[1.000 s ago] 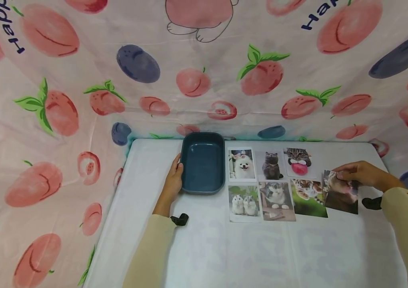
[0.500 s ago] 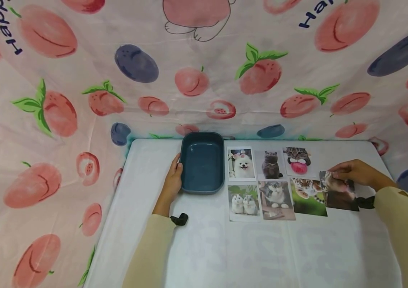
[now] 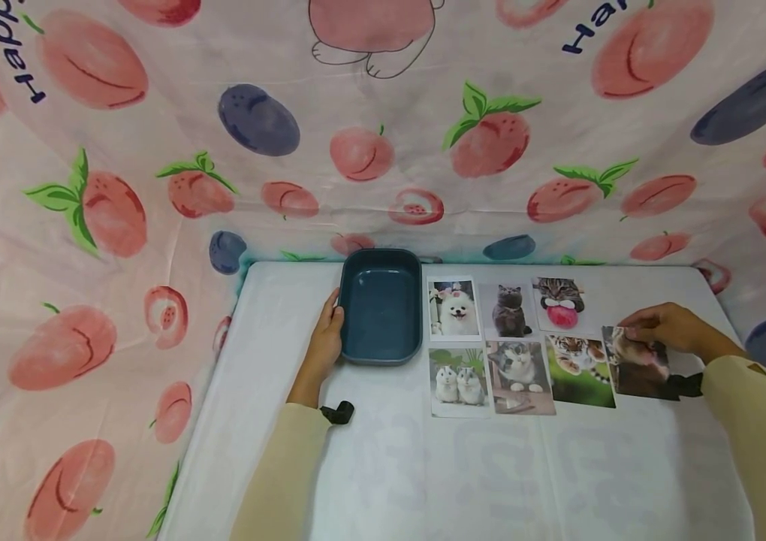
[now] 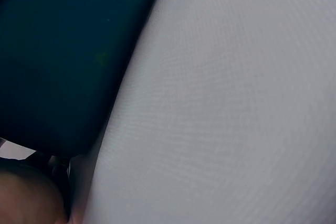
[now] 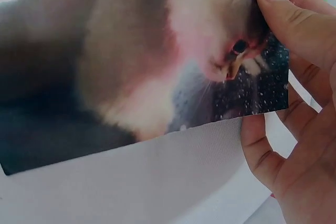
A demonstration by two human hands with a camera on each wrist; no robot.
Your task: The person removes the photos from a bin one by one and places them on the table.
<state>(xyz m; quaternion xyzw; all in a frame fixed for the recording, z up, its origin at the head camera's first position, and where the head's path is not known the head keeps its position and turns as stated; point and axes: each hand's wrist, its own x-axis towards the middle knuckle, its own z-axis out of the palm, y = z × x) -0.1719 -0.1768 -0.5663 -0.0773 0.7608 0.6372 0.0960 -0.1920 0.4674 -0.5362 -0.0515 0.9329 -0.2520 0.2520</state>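
My left hand [image 3: 324, 342] grips the left wall of a dark teal rectangular dish [image 3: 381, 360], its thumb at the rim; in the left wrist view only a bit of that hand shows under the dish [image 4: 63, 61]. Between thumb and fingers, my right hand [image 3: 672, 329] pinches a photo card [image 3: 641, 370] by its upper part. A pale, downy-looking animal on dark ground fills this card [image 5: 142, 51] in the right wrist view. Its left edge lies close beside the tiger photo [image 3: 580, 376]; whether the card touches the table I cannot tell.
Right of the dish lie photos of a white dog [image 3: 453, 309], a grey cat [image 3: 508, 310] and a cat with a pink ball [image 3: 560, 303]. Below them are a hamster-like pair [image 3: 459, 383] and a grey-white cat [image 3: 521, 378]. A fruit-print cloth [image 3: 423, 113] hangs behind the white table [image 3: 423, 481].
My right hand has shifted slightly left with the photo card, bringing it up beside the tiger photo and turning it a little. The left hand and the dish have stayed put.
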